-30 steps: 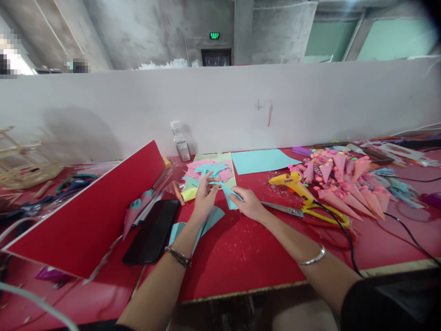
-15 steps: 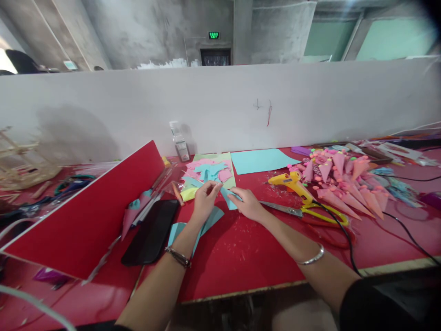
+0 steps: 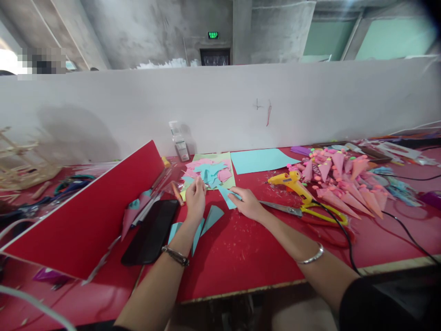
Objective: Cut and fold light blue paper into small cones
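While my right hand (image 3: 248, 204) pinches a blue paper triangle (image 3: 225, 195) flat against the red table (image 3: 241, 257), my left hand (image 3: 195, 198) closes its fingers over the scrap pile (image 3: 208, 172) just beyond, though I cannot tell what it grips. A heap of finished pink cones (image 3: 339, 181) lies past the glue gun (image 3: 292, 183) and scissors (image 3: 303, 211). Blue cut pieces (image 3: 206, 220) by my wrist lie flat, unrolled, so I judge the blue batch barely begun.

Craft workshop, red worktable (image 3: 241, 266) strewn with paper scraps (image 3: 208, 172), glue gun (image 3: 291, 181), scissors (image 3: 303, 210), bare concrete walls
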The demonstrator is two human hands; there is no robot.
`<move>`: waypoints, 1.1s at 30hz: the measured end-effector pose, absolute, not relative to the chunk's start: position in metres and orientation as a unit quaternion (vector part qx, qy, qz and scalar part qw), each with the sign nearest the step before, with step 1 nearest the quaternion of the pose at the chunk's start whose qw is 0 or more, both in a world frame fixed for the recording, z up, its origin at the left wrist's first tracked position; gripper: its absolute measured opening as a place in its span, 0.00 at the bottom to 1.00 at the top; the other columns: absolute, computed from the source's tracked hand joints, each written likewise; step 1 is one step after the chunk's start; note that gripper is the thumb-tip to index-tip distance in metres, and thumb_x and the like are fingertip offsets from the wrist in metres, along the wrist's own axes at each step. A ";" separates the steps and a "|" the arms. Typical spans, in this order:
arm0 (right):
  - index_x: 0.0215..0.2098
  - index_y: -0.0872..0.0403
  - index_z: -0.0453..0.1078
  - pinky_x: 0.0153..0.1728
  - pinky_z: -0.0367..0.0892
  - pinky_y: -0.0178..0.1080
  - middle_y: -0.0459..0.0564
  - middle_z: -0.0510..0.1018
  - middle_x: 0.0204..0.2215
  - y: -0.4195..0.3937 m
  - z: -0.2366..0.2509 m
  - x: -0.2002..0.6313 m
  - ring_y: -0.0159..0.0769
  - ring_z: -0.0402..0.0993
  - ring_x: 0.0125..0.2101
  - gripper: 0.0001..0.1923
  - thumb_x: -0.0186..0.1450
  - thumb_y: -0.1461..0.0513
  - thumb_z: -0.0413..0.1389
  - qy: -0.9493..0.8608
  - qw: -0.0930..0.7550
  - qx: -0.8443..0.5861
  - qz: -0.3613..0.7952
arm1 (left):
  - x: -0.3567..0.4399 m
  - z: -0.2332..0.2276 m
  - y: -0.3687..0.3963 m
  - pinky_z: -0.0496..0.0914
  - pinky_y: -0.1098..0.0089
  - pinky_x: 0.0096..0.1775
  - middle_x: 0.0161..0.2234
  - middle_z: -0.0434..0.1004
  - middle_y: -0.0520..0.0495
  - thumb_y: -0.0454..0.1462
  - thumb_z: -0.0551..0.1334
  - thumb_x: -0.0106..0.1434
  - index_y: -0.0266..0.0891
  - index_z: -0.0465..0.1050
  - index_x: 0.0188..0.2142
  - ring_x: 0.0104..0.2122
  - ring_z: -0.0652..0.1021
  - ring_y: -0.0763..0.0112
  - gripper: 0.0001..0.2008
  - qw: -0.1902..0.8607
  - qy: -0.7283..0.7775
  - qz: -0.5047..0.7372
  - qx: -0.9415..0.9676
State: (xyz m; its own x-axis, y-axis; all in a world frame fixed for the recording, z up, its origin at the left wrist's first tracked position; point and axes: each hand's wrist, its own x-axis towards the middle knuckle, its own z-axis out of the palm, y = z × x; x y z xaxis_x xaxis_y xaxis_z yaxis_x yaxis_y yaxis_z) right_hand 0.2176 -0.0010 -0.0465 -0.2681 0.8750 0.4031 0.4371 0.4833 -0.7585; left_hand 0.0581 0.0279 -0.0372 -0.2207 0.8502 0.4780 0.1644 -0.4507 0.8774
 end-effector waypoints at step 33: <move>0.18 0.54 0.56 0.19 0.50 0.30 0.39 0.55 0.15 0.008 -0.051 0.224 0.25 0.53 0.18 0.15 0.55 0.54 0.53 -0.615 0.555 -0.514 0.224 | 0.062 -0.033 0.024 0.60 0.74 0.25 0.17 0.68 0.53 0.42 0.60 0.50 0.37 0.71 0.22 0.20 0.67 0.75 0.10 0.364 0.458 0.443 0.679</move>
